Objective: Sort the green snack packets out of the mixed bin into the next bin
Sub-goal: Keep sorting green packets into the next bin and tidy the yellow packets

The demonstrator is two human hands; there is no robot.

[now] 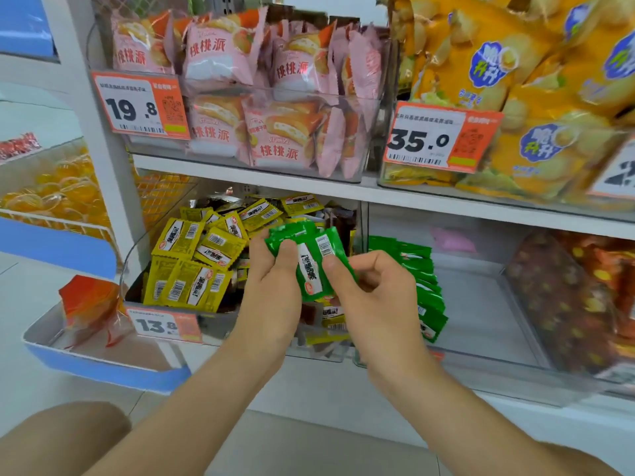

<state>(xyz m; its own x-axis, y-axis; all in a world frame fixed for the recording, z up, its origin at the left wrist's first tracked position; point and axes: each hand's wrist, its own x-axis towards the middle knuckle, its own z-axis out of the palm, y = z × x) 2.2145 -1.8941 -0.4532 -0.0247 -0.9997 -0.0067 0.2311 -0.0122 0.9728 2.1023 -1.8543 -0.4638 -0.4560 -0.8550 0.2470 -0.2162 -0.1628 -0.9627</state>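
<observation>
Both hands [275, 273] [374, 290] pinch green packets [311, 259] over mixed bin [213, 324] right edge; loose bunch may drop back.

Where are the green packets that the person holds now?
Head view, centre: the green packets are held between the left hand and right hand, over the mixed bin, left of the neighbouring green row.

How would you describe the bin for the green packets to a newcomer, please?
Look beneath the shelf board, below the 35.0 price tag. The clear bin has green packets stacked along its left wall; the neighbouring bin is mostly yellow.
</observation>
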